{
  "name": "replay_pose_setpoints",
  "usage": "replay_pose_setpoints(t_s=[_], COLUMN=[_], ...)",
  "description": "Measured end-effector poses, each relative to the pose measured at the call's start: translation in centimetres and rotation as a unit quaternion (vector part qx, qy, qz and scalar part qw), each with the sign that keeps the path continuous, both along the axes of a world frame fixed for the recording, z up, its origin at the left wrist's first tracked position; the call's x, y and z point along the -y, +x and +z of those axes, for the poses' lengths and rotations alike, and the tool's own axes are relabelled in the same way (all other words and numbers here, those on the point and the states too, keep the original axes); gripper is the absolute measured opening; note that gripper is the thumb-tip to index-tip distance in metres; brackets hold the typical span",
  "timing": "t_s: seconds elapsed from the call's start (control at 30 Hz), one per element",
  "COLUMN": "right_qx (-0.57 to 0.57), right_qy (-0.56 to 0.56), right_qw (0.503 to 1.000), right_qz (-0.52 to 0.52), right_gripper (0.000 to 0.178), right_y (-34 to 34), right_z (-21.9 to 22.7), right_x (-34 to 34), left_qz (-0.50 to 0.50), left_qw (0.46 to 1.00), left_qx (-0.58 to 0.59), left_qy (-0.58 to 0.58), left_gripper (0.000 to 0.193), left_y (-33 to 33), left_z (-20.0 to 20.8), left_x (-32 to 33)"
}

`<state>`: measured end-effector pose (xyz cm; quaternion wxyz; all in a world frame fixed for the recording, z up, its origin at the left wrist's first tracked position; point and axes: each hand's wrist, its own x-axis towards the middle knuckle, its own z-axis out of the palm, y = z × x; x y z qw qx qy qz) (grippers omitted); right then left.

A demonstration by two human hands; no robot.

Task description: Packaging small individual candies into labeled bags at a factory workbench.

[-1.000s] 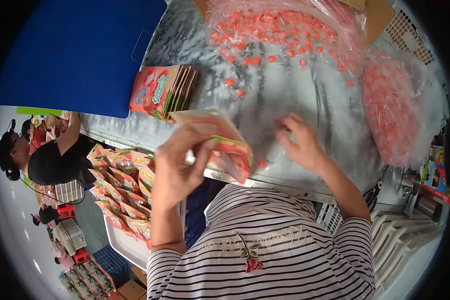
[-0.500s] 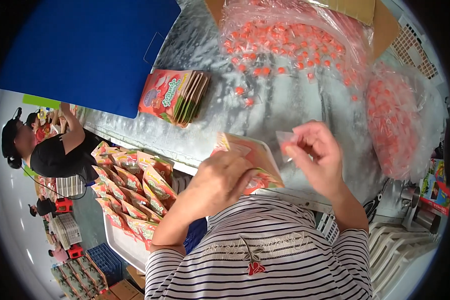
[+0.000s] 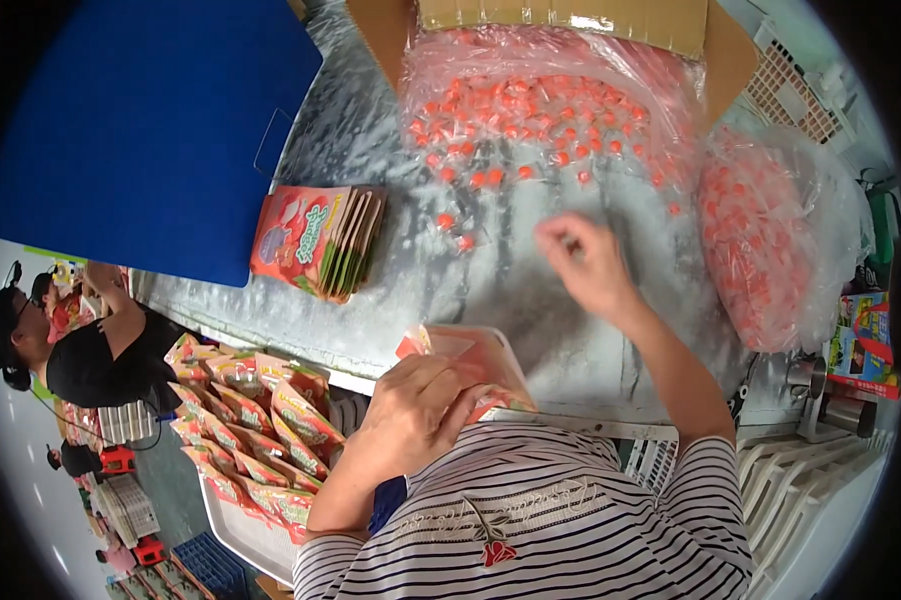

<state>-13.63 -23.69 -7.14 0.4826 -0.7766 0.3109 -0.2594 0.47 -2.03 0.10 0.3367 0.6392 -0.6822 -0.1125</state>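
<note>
My left hand (image 3: 421, 405) is closed around a red printed pouch (image 3: 496, 397) near the table's front edge, close to my striped shirt. Its fingers cover much of the pouch, and the inside of the pouch is hidden. Just beyond the pouch lies a small pale tray-like piece with a rounded rim (image 3: 513, 350). Over the middle of the table, my right hand (image 3: 589, 268) is raised, thumb and fingers apart, slightly blurred, nothing visible in it. Ahead of it, individually wrapped red candies (image 3: 493, 178) are scattered on the grey metal table (image 3: 511, 270).
A carton (image 3: 571, 25) lined with pink plastic spills candies at the back. A clear bag of candies (image 3: 756, 245) stands right. Stacked flat pouches (image 3: 316, 240) lie left, near a blue panel (image 3: 141, 130). Filled pouches (image 3: 256, 420) crowd a white tray (image 3: 241, 525). A co-worker (image 3: 111, 350) stands left.
My right hand has moved away from the pouch toward the loose candies, and the wrapped candy it held no longer shows. My left hand keeps its hold. The view has shifted slightly.
</note>
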Motion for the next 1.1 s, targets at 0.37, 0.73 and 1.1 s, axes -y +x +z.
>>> replay_pose_setpoints(t_s=[0.37, 0.73, 1.1], right_qx=[-0.064, -0.159, -0.064], right_qy=[-0.205, -0.284, -0.354], right_qw=[0.976, 0.946, 0.933], right_qz=[-0.018, -0.012, 0.023], right_gripper=[0.054, 0.074, 0.035], right_y=[3.4, 12.3, 9.2], right_z=[-8.2, -8.0, -10.1], right_x=[5.4, 1.9, -2.6], left_qz=[0.05, 0.049, 0.057], left_qw=[0.992, 0.991, 0.989], left_qx=[-0.102, -0.114, -0.131], left_qy=[0.053, 0.049, 0.048], left_gripper=[0.012, 0.013, 0.012], left_y=[1.6, 1.7, 1.3], left_z=[-0.9, -1.5, -1.6], left_x=[-0.6, -0.1, -0.7])
